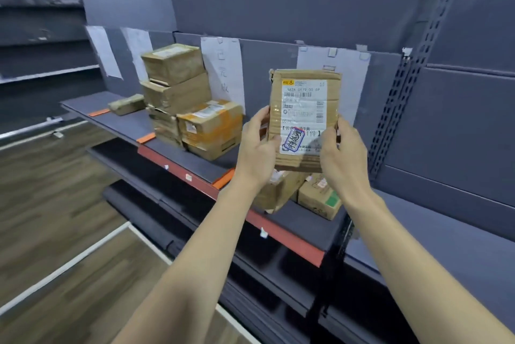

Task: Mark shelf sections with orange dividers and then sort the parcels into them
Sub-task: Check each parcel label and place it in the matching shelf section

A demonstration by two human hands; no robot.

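Parcel (303,120): flat rectangular cardboard, creased, taped, white printed label facing the camera; held upright above the grey shelf (133,123). Left hand (257,148) grips its left edge, thumb on the front. Right hand (341,151) grips its lower right edge, fingers curled. Orange dividers (146,137): thin flat strips along the shelf's front edge. Stacked boxes (178,84): brown cardboard, taped.

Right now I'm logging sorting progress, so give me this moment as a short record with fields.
held parcel: flat cardboard parcel, upright, label facing the camera
left hand: left hand grips its left edge
right hand: right hand grips its lower right edge
dividers: three orange dividers on the shelf front edge
sorted: stack of boxes between two dividers; small parcel in the section left of it
below the hands: two more boxes
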